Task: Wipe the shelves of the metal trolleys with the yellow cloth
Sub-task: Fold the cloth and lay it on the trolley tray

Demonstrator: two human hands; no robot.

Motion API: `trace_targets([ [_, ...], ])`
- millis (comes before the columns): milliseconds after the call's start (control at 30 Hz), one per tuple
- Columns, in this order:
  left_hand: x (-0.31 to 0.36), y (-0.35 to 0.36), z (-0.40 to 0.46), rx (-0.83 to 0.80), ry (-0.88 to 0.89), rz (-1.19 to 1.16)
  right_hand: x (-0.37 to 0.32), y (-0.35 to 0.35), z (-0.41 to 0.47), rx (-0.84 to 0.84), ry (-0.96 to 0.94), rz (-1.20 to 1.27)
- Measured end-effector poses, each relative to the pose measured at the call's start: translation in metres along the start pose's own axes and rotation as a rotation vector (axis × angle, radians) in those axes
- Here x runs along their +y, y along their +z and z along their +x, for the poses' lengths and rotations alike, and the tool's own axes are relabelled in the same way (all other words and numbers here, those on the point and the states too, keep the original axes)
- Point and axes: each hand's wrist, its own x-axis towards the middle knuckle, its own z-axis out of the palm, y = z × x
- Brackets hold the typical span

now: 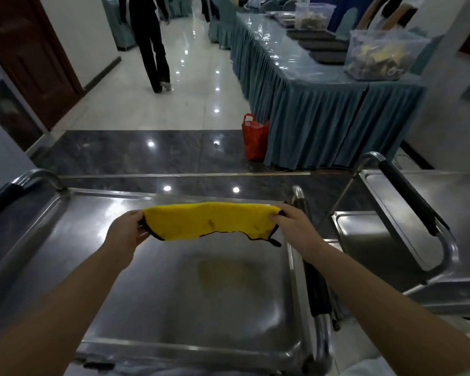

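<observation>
Hands hold the yellow cloth stretched between them above the top shelf of the near metal trolley. Left hand pinches its left end, right hand its right end, each grip clamped on cloth. Beyond the right grip stands a second trolley.

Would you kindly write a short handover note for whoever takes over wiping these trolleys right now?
Left hand and right hand: each has a grip on one end of the yellow cloth, stretched between them just above the near trolley's top shelf.
A second trolley stands to the right.
Done: cannot tell; the near shelf shows a dull smear in its middle.
Left: lay the cloth down and wipe that shelf, then the other shelves.
</observation>
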Motion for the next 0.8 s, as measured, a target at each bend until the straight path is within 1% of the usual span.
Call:
trace_targets([
  [67, -0.027, -0.008, 0.004, -0.013, -0.088, 0.054, 0.025, 0.013, -0.008, -0.031, 0.084, -0.06],
  [167, -0.078, -0.022, 0.003, -0.021, -0.253, 0.209, 0.073, 0.038, -0.024, -0.099, 0.285, -0.159],
  [267, -0.124, -0.04, -0.002, -0.093, -0.365, 0.431, 0.117, 0.055, -0.042, -0.267, 0.494, -0.279],
  [333, -0.143, -0.05, -0.005, -0.164, -0.406, 0.536, 0.135, 0.062, -0.051, -0.348, 0.565, -0.315],
  [367, -0.149, -0.054, -0.005, -0.176, -0.405, 0.552, 0.139, 0.065, -0.052, -0.339, 0.583, -0.313],
  [433, -0.151, -0.057, -0.004, -0.187, -0.324, 0.569, 0.141, 0.068, -0.049, -0.277, 0.585, -0.327],
  [533, -0.14, -0.05, 0.003, -0.236, -0.099, 0.646, 0.141, 0.07, -0.036, -0.196, 0.55, -0.403],
  [633, -0.131, -0.036, 0.014, -0.223, 0.07, 0.698, 0.144, 0.073, -0.028, -0.13, 0.512, -0.517],
  [700, -0.132, -0.028, 0.02, -0.228, 0.088, 0.737, 0.145, 0.075, -0.029, -0.128, 0.51, -0.638],
  [800, -0.144, -0.024, 0.021, -0.236, -0.008, 0.828, 0.152, 0.079, -0.035, -0.174, 0.53, -0.765],
])
